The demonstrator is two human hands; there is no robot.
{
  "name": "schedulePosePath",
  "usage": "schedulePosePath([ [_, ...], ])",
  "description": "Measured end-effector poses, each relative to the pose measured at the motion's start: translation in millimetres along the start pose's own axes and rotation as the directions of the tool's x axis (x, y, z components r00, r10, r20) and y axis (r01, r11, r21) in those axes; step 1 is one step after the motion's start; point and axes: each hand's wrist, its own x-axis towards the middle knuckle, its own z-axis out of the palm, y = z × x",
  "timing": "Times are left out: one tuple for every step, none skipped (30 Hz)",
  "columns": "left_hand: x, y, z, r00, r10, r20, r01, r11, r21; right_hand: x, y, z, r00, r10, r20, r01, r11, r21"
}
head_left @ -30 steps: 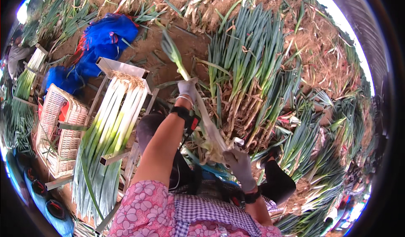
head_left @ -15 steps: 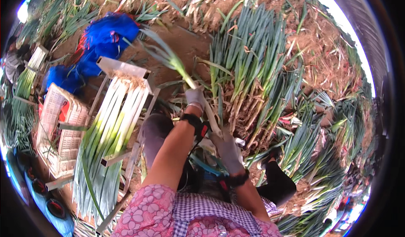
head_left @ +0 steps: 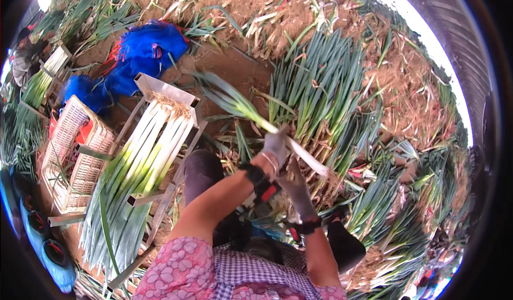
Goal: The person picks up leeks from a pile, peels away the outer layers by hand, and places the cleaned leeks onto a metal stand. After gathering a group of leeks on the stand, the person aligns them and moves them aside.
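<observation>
A single leek (head_left: 308, 158) slants across in front of me, its green leaves blurred at upper left and its white root end at lower right. My gloved left hand (head_left: 276, 146) is closed around the middle of its stalk. Just below the white end, my gloved right hand (head_left: 298, 193) has its thumb and fingers apart and appears to hold nothing. Beyond both hands lies a thick pile of leeks (head_left: 323, 81), leaves pointing away. To my left, a metal rack (head_left: 170, 92) holds a bundle of leeks (head_left: 141, 156), roots against its end plate.
A pale plastic crate (head_left: 68, 164) stands left of the rack. Blue netting (head_left: 152, 46) is heaped on the soil behind it. Another person (head_left: 26, 59) is at far left by a second leek bundle (head_left: 51, 67). More leeks (head_left: 395, 193) lie at right.
My left hand has carried the leek rightward and somewhat nearer, and its white end now points to lower right. My right hand has come off the stalk.
</observation>
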Motion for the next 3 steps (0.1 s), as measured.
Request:
schedulePosePath([
  [-24,-10,15,0.996,-0.083,-0.019,0.081,0.994,-0.078,18,2,2,1.0,-0.018,-0.002,0.018,0.99,0.143],
  [-51,-21,31,0.984,-0.176,-0.035,0.169,0.974,-0.149,37,11,2,0.999,-0.03,-0.013,0.032,0.957,0.288],
  [-84,-23,53,0.987,-0.159,-0.008,0.154,0.968,-0.198,32,11,2,0.999,-0.029,-0.013,0.032,0.957,0.289],
])
